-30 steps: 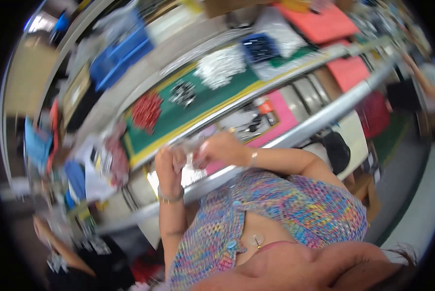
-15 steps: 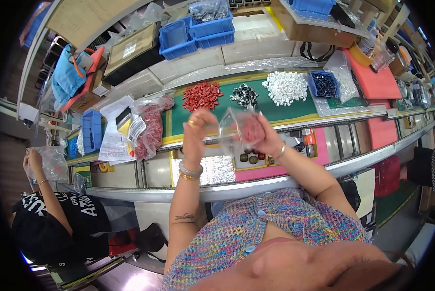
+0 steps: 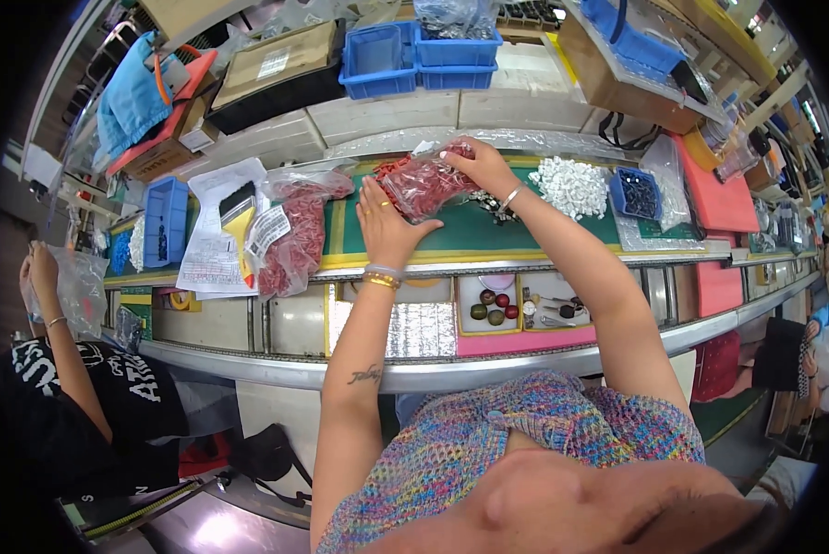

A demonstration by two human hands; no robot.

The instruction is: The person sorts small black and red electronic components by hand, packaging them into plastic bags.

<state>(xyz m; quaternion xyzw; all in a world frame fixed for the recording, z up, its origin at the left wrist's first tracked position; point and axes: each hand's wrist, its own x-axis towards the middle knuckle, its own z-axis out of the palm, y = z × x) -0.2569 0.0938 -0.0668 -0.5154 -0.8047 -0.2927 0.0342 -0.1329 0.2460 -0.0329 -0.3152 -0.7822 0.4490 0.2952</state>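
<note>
In front of me on the green work surface [image 3: 451, 245] lies a clear plastic bag of small red pieces [image 3: 425, 189]. My right hand [image 3: 481, 168] grips the bag's upper right side between thumb and fingers. At the bag's left edge my left hand [image 3: 389, 231] is spread flat, thumb apart, fingertips beside the loose red pieces [image 3: 388, 170]. The bag hides most of that red pile. A black-and-silver pile [image 3: 502, 210] shows partly under my right wrist. A heap of small white pieces [image 3: 569, 187] sits to the right.
A second bag of red pieces [image 3: 294, 235] and paper sheets [image 3: 213, 231] lie left. Blue bins stand left [image 3: 166, 222], right [image 3: 636, 192] and at the back [image 3: 377, 60]. Below the rail is a tray with round beads [image 3: 494, 309]. Another person's hand [image 3: 40, 270] holds a clear bag at far left.
My right hand has brought the clear bag down onto the red pile. My left hand has come down, with its fingers spread beside it. The view has shifted slightly.
</note>
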